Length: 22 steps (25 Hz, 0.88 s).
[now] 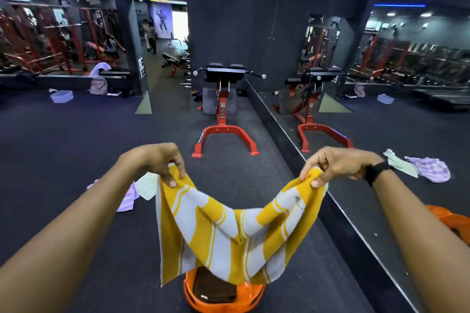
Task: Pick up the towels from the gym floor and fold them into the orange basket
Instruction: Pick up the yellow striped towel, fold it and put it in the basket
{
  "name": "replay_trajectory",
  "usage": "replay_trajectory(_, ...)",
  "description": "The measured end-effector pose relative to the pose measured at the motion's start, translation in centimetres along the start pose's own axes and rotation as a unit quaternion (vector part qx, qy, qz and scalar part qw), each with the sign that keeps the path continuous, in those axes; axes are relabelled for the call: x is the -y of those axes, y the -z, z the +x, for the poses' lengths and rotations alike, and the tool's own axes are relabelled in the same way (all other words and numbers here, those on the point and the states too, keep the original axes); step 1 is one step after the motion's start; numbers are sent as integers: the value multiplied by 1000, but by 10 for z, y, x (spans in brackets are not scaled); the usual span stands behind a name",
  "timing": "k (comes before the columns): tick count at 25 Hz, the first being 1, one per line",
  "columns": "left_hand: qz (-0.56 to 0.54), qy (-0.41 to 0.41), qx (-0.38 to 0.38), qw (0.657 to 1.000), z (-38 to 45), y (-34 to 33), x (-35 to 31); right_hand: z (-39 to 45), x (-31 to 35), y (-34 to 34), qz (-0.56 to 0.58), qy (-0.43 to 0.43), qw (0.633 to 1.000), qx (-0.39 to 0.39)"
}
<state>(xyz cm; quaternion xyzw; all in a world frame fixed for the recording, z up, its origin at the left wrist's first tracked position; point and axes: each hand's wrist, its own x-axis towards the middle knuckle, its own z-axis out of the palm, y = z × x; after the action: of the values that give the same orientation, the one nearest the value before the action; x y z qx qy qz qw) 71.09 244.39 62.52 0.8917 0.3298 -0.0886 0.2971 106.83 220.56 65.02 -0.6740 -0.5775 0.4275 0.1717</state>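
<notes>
Dark gym floor [76, 147] beside a wall mirror. Left hand [162, 162] and right hand [335, 168] each pinch a corner of a yellow-and-white striped towel [229, 231], hanging above the round orange plastic basket [223, 300] (brown towel [213, 287] inside). Folding comes next: bring corners together.

A single wide-angle camera sits on the person's head, looking forward and down along both outstretched arms. The hands and towel [229, 231] are close; the gym floor [76, 147] and wall mirror [381, 109] stretch farther ahead, edges bowed.
</notes>
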Motion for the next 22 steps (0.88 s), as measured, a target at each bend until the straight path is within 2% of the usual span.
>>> replay_trajectory(1, 68, 28, -72, 995, 4, -2, 4, 8, -1, 2, -81, -16, 994, -66)
replay_trajectory(2, 100, 69, -174, 977, 9, -2, 13, 18, -6, 5, -149, -36, 969, -195)
replay_trajectory(4, 100, 181, -353, 913, 13, -6, 41, 31, -23, 2, -181, -80, 851, -487)
replay_trajectory(5, 138, 231, -388, 881, 10, -10, 55, 33, -36, -1, -169, -103, 800, -566)
replay_trajectory(6, 199, 272, -387, 859, 6, -13, 68, 34, -48, -2, -152, -135, 778, -595)
replay_trajectory(7, 256, 289, -358, 850, 4, -15, 77, 35, -60, -3, -124, -175, 780, -588)
replay_trajectory(8, 287, 282, -318, 858, 3, -17, 81, 35, -66, -4, -93, -206, 794, -564)
replay_trajectory(9, 277, 249, -277, 886, 3, -20, 79, 36, -65, -6, -95, -226, 821, -516)
replay_trajectory(11, 167, 170, -198, 951, 8, -31, 63, 40, -50, -17, -195, -210, 884, -369)
replay_trajectory(13, 58, 116, -132, 983, 13, -47, 34, 49, -26, -37, -286, -154, 918, -228)
replay_trajectory(14, -17, 98, -113, 989, 16, -57, 20, 54, -16, -50, -281, -123, 931, -196)
replay_trajectory(15, -116, 73, -103, 985, 19, -68, 4, 59, -10, -61, -235, -105, 949, -183)
replay_trajectory(17, -275, 15, -105, 956, 22, -82, -30, 71, 5, -81, -84, -72, 976, -186)
replay_trajectory(19, -344, -18, -105, 933, 29, -92, -59, 82, 24, -99, 73, -39, 978, -193)
replay_trajectory(22, -376, -30, -161, 912, 38, -101, -85, 88, 54, -117, 218, -32, 961, -166)
